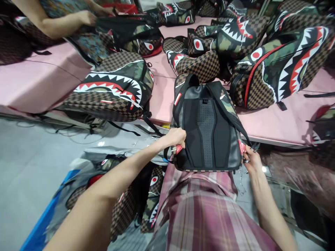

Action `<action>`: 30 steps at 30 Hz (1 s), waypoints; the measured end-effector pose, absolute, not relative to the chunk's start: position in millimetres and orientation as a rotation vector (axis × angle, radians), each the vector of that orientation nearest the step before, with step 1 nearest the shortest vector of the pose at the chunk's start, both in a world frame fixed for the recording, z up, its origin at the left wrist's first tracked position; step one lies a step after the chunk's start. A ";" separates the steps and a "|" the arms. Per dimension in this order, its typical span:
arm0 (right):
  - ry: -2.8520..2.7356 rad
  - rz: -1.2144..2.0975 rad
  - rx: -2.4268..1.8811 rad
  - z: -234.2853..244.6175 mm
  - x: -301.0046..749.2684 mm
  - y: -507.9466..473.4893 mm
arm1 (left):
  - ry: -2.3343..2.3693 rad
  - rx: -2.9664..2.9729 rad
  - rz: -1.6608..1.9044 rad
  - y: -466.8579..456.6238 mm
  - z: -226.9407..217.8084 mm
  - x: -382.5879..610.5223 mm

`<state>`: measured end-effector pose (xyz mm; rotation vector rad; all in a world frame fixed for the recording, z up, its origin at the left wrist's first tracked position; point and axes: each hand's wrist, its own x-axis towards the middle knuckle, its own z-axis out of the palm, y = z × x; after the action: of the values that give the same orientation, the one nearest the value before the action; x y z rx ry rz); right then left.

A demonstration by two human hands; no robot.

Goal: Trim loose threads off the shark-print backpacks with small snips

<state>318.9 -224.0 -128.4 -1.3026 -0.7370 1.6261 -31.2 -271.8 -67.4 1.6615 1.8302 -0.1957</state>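
Black-backed backpack [192, 136] is at the near edge of the pink bench [162, 90], back panel up: top end over the bench, bottom end out past the edge, over the plaid garment [201, 205]. Left hand [178, 137] is at the backpack's lower left side, fingers curled tight and clamped at the red tab [179, 149] there. Right hand [251, 159] is at its lower right side, fingers pinched on the edge by the second red tab [242, 146]; exact contact too small to tell. Perforated strip [206, 129] runs down the middle of the backpack's panel, shoulder straps along both sides. Left of the backpack: checkered shark-mouth backpack [112, 89] on its side, black straps over the bench edge. Right of it: camo shark-mouth backpack [285, 66] with red piping. Just beyond its top end: smaller checkered bag [201, 64], more shark-print bags behind. Far left beyond it: co-worker's hand [87, 18] by an opened camo bag [142, 40]; can't tell what those fingers hold. Below left of it: checkered bags [124, 209] beside a blue-edged sheet [47, 212]. Lower right of it: clear plastic [295, 174], partly blurred.
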 end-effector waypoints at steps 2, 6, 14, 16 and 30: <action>-0.744 1.593 -1.310 -129.0 318.1 -223.3 | 1.832 1.657 -0.191 -272.7 -66.4 -29.9; -0.737 1.568 -1.352 -127.2 313.1 -226.8 | 1.845 1.753 -0.191 -286.3 -53.7 -34.5; -0.861 1.156 -1.508 -121.3 332.2 -289.0 | 1.459 2.125 0.113 -310.1 -33.6 49.2; -0.966 1.010 -1.656 -122.5 343.2 -312.7 | 1.305 2.254 0.327 -314.6 -39.7 92.4; -1.690 0.303 -1.744 -118.9 346.3 -378.2 | 1.201 3.126 0.496 -330.6 -75.8 166.8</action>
<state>346.3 -378.2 -118.9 -1.7443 -1.6903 0.3032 166.8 -330.6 -75.8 3.1260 1.2010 0.4961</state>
